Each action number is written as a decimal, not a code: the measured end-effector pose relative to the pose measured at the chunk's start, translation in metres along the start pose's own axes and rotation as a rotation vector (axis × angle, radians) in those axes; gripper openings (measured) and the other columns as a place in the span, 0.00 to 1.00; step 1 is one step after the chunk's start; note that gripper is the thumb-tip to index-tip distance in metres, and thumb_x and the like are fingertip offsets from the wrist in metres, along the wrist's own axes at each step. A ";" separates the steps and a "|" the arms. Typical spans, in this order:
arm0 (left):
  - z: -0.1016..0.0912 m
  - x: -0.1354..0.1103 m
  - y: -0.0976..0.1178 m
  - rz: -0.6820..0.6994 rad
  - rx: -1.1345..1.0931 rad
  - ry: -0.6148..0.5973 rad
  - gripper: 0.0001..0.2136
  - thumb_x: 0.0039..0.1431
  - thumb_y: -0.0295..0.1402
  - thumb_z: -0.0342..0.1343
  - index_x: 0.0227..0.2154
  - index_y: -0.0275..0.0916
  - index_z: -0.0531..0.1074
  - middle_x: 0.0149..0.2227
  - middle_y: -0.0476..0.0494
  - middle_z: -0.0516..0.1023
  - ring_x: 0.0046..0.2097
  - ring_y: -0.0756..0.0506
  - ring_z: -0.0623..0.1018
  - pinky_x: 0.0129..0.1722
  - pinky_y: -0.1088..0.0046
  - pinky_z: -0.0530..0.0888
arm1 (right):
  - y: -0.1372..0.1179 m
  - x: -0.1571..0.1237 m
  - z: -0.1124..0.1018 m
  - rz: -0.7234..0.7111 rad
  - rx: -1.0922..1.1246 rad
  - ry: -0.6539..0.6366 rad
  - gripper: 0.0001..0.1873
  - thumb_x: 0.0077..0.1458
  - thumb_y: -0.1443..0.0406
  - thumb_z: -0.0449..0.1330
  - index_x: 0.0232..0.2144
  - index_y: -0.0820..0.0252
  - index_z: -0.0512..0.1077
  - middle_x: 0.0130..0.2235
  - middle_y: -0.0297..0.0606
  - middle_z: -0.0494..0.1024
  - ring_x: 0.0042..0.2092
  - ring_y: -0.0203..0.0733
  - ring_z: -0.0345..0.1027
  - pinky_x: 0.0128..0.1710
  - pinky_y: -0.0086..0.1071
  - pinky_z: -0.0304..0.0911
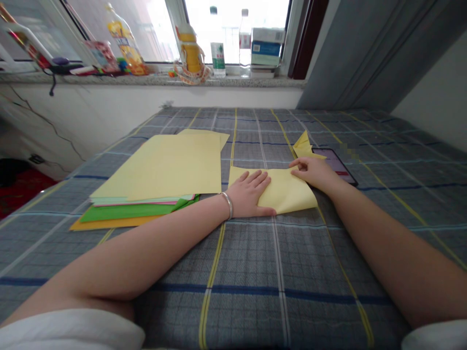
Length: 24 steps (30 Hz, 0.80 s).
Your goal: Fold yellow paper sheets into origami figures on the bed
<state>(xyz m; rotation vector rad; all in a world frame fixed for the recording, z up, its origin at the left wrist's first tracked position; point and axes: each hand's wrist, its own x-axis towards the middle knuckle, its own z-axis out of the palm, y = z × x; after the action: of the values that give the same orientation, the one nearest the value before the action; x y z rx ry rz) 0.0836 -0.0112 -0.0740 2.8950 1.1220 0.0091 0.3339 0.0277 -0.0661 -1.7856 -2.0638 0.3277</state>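
A light yellow sheet of paper (288, 192) lies in front of me on the checked cloth, its near right corner lifting a little. My left hand (251, 195), with a silver bangle at the wrist, presses flat on the sheet's left part, fingers spread. At the far right edge, my right hand (313, 173) has its fingers curled and pinched on the paper; the fingertips partly hide the edge. Just beyond that hand stands a small folded yellow paper piece (303, 145), pointed at the top. It sits beside a phone (333, 164) with its screen lit.
Left of my hands is a stack of coloured paper (175, 165), yellow on top, green and orange below. The checked cloth (248, 262) covers the whole surface. Bottles, a yellow flask (190, 51) and boxes (268, 46) line the windowsill. A grey curtain (357, 53) hangs right.
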 end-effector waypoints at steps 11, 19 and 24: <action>0.000 0.001 0.001 -0.001 -0.011 -0.017 0.47 0.56 0.63 0.41 0.66 0.29 0.46 0.68 0.32 0.44 0.69 0.38 0.46 0.66 0.55 0.45 | -0.049 -0.024 0.000 -0.557 -0.151 -0.324 0.26 0.45 0.57 0.66 0.47 0.59 0.73 0.55 0.45 0.73 0.55 0.54 0.65 0.57 0.45 0.58; -0.001 0.001 -0.001 0.012 -0.029 -0.032 0.46 0.56 0.63 0.41 0.66 0.29 0.45 0.69 0.32 0.43 0.69 0.38 0.45 0.66 0.55 0.44 | -0.052 -0.036 0.010 -0.483 -0.152 -0.297 0.40 0.40 0.46 0.66 0.52 0.60 0.67 0.60 0.50 0.66 0.61 0.58 0.58 0.60 0.49 0.53; 0.000 0.002 -0.005 0.027 -0.041 -0.039 0.48 0.54 0.64 0.42 0.66 0.30 0.44 0.69 0.32 0.43 0.70 0.38 0.44 0.66 0.55 0.44 | -0.048 -0.037 0.012 -0.459 -0.122 -0.305 0.46 0.35 0.47 0.69 0.55 0.58 0.65 0.62 0.49 0.63 0.62 0.58 0.55 0.61 0.51 0.52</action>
<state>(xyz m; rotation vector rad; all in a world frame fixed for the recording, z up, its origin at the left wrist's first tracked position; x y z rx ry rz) 0.0819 -0.0065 -0.0737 2.8613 1.0644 -0.0238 0.2895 -0.0152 -0.0614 -1.3257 -2.6799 0.3617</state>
